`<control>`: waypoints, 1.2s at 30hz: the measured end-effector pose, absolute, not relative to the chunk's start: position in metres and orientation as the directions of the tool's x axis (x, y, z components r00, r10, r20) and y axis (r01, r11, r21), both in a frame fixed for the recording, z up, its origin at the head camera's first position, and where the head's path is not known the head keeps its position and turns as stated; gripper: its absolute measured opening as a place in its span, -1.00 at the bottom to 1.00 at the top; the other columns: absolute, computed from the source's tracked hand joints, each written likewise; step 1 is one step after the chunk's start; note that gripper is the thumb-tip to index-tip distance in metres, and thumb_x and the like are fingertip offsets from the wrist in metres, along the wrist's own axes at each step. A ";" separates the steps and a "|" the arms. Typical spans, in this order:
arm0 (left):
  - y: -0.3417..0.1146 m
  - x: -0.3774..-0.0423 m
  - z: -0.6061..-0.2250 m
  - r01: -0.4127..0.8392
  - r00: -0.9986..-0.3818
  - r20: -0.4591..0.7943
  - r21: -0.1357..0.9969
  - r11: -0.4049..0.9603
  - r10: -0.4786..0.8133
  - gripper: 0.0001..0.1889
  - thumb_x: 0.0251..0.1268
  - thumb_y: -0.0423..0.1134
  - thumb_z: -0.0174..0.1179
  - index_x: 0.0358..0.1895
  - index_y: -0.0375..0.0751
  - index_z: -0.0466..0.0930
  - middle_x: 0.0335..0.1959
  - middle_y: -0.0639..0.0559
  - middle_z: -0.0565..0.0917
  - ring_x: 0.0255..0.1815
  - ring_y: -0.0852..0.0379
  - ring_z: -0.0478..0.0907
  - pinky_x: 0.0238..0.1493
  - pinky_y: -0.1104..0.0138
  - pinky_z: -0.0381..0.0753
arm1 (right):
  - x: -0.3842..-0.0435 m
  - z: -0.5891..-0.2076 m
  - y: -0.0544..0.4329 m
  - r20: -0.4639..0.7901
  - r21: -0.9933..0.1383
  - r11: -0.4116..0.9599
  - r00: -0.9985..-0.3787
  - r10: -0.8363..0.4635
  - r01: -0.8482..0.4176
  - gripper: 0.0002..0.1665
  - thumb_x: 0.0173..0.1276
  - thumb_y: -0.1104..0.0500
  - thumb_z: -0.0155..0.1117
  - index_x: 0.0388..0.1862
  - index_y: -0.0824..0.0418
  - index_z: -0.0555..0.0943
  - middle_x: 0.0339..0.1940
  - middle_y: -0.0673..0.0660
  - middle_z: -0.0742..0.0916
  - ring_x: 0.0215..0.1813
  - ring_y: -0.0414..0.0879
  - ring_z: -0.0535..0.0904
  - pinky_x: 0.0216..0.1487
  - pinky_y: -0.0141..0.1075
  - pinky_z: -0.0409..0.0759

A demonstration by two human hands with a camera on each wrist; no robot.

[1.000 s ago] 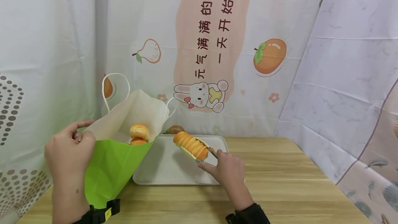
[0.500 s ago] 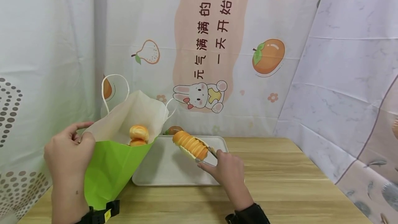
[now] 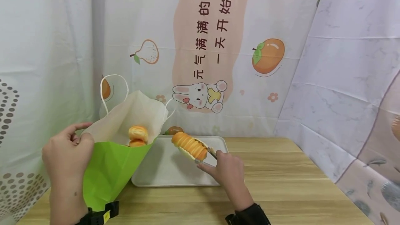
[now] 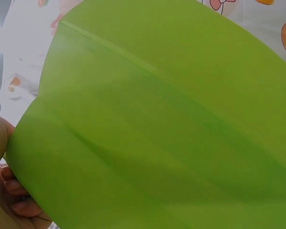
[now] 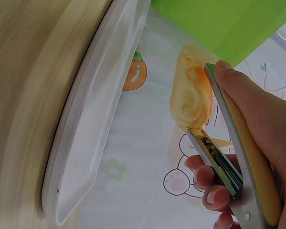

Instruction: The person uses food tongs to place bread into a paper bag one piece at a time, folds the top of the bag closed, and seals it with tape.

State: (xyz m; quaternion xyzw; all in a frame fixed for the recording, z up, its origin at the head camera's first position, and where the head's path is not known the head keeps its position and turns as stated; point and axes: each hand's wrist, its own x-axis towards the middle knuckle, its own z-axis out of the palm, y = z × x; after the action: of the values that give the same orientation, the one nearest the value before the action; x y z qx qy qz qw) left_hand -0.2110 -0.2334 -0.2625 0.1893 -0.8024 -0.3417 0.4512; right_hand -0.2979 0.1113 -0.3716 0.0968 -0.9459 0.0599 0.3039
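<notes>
In the head view, my left hand (image 3: 69,152) pinches the rim of a green paper bag (image 3: 114,169) between thumb and fingers. The bag tilts with its white-lined mouth facing up; two small round buns (image 3: 138,134) show inside, one above the other. My right hand (image 3: 228,171) grips tongs (image 5: 243,138) with wood-coloured handles. Between the tongs' ends is a long ridged bread roll (image 3: 190,146), golden on top and pale on its side, held above the white tray (image 3: 156,174). The left wrist view is mostly filled by the bag's green side (image 4: 157,133).
The tray lies on a wood-grain table (image 3: 281,176), its left part behind the bag. A printed cloth (image 3: 200,44) hangs behind, with more cloths at left and right. White cord handles (image 3: 115,75) rise from the bag's mouth.
The head view has shifted very slightly. Both hands, the bag, the tongs and the bread roll keep practically the same places.
</notes>
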 end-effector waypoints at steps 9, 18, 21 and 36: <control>-0.232 -0.210 -0.262 0.001 -0.528 0.586 0.724 0.690 -0.614 -0.52 0.02 -0.39 -0.09 -0.11 -0.19 0.82 -0.81 0.02 0.21 -0.75 0.14 -0.01 -0.59 0.28 -0.01 | -0.297 -0.370 0.113 0.570 -0.065 0.974 -0.809 -0.143 -0.218 -0.15 -0.13 -0.64 0.37 -0.69 0.05 0.31 -0.77 -0.10 0.19 -0.68 -0.21 0.05 -0.66 -0.34 -0.02; -0.232 -0.210 -0.261 0.011 -0.517 0.605 0.713 0.702 -0.606 -0.54 0.03 -0.37 -0.09 -0.13 -0.20 0.82 -0.80 0.02 0.22 -0.74 0.14 0.00 -0.57 0.28 0.00 | -0.296 -0.370 0.113 0.534 -0.093 0.972 -0.835 -0.134 -0.216 -0.15 -0.11 -0.66 0.34 -0.69 0.05 0.32 -0.77 -0.10 0.21 -0.67 -0.21 0.07 -0.66 -0.34 0.00; -0.231 -0.211 -0.262 0.007 -0.524 0.599 0.713 0.701 -0.605 -0.54 0.04 -0.38 -0.08 -0.12 -0.20 0.82 -0.80 0.02 0.22 -0.74 0.14 0.01 -0.59 0.28 0.01 | -0.297 -0.368 0.114 0.545 -0.110 0.970 -0.829 -0.125 -0.219 -0.15 -0.13 -0.65 0.36 -0.69 0.05 0.31 -0.76 -0.10 0.19 -0.67 -0.21 0.06 -0.67 -0.34 -0.01; -0.229 -0.212 -0.260 0.017 -0.550 0.597 0.706 0.708 -0.583 -0.53 0.03 -0.40 -0.08 -0.09 -0.25 0.80 -0.79 0.01 0.24 -0.77 0.16 0.01 -0.70 0.34 0.01 | -0.295 -0.361 0.118 0.536 -0.176 0.959 -0.839 -0.095 -0.221 -0.16 -0.11 -0.61 0.40 -0.71 0.05 0.27 -0.74 -0.09 0.20 -0.66 -0.18 0.10 -0.66 -0.31 0.04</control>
State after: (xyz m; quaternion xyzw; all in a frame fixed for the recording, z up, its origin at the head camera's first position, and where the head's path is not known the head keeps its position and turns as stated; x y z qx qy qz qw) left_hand -0.2118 -0.2290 -0.2602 0.1745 -0.8121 -0.3402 0.4409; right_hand -0.2954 0.1179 -0.3614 0.0828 -0.9519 0.1161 0.2713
